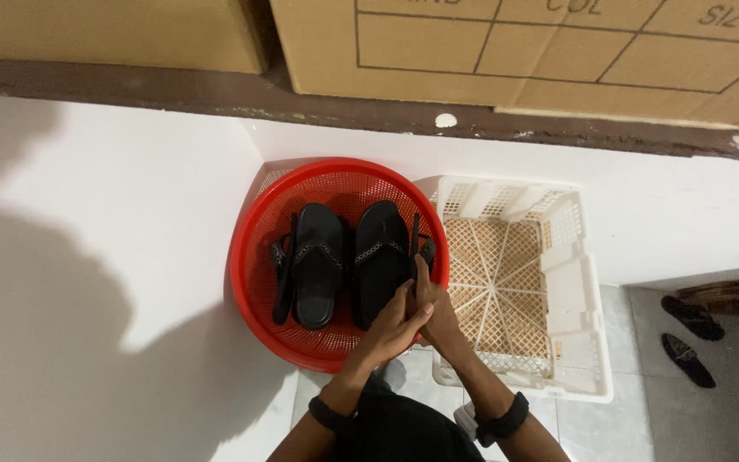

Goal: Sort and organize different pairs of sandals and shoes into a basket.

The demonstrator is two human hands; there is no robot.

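Note:
A round red mesh basket (254,257) stands on the floor against a white wall and holds several black sandals. One sandal (316,265) lies flat at the left, with another (285,278) on its edge beside it. A third sandal (378,252) lies flat in the middle. At the basket's right rim a fourth sandal (416,239) stands on its edge. My right hand (440,321) grips its lower end, with fingers running up along it. My left hand (393,325) closes on the same end, pressed against my right hand. Both wrists wear black bands.
A white rectangular plastic crate (579,282) sits empty just right of the red basket. Cardboard boxes (523,43) rest on a dark shelf above. A pair of dark shoes (688,338) lies on the tiled floor at the far right.

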